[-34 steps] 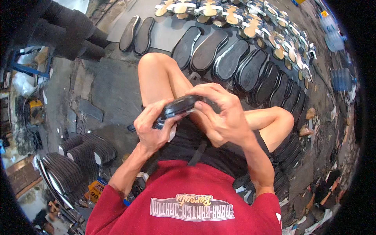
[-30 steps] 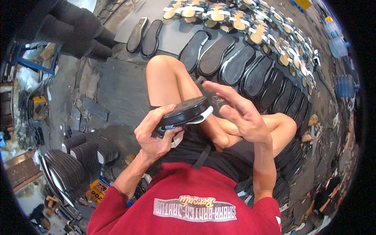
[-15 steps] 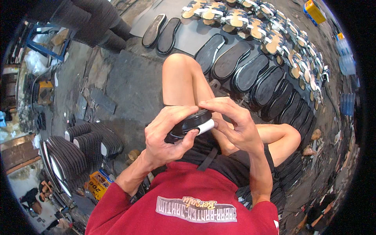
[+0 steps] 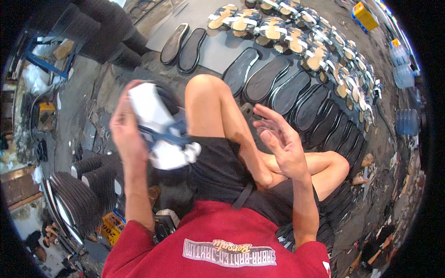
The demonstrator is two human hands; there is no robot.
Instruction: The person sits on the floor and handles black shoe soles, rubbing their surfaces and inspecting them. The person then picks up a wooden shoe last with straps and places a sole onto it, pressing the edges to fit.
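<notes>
My left hand [image 4: 126,132], blurred by motion, is closed on the outer edge of a sandal [image 4: 152,109]. The sandal has a white upper face, dark blue straps across it and something black along its far side; it hangs left of my raised knee. Above my lap my right hand [image 4: 283,146] is empty, its fingers spread and curved, apart from the sandal. Black soles [image 4: 264,83] lie in a curved row beyond it, partly overlapping. Behind them stand many sandals [image 4: 273,30] with tan footbeds and white and dark straps.
Tall stacks of dark soles [image 4: 99,28] stand at the far left. More soles are packed upright [image 4: 76,199] at the near left, beside a yellow box [image 4: 111,227]. A yellow carton [image 4: 365,16] and clear water jugs [image 4: 407,121] are along the right.
Both hands were on the sandal over my lap, its black sole showing. My right hand has let go and opened; my left has carried the sandal left, its white face now in view.
</notes>
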